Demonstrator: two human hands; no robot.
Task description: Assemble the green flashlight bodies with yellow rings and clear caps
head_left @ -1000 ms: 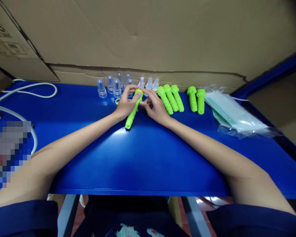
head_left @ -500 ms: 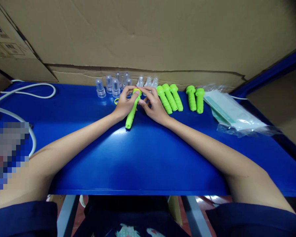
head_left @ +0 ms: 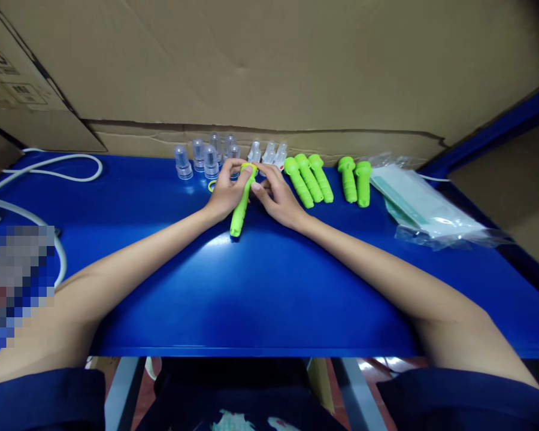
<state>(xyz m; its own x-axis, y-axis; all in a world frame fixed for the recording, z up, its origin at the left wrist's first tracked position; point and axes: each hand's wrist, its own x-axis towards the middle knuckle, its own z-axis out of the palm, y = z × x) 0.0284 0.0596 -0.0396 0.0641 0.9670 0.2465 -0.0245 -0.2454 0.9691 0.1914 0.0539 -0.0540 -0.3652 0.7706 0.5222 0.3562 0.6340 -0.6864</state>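
Observation:
My left hand [head_left: 225, 196] is closed around a lime-green plastic flashlight body [head_left: 239, 218], its thumb lying along the upper part. The body slants with its narrow tail toward me and its wide head away. At the head a yellow ring [head_left: 250, 166] shows between my fingertips. My right hand [head_left: 282, 199] pinches the head from the other side with thumb and fingers. Its far fingertips are partly hidden. Another yellow ring [head_left: 212, 186] lies on the table beside my left hand, partly covered by it.
Several clear ribbed plastic caps [head_left: 183, 163] stand behind my hands, with smaller clear pieces [head_left: 268, 153] to their right. More green flashlight bodies [head_left: 312, 179] lie to the right. Beyond them is a plastic-wrapped packet [head_left: 435, 200]. A white cable [head_left: 63, 157] loops at left; cardboard [head_left: 269, 66] walls the back.
Both hands keep hold of the flashlight body at its head, with only slight finger shifts. The view has moved very slightly.

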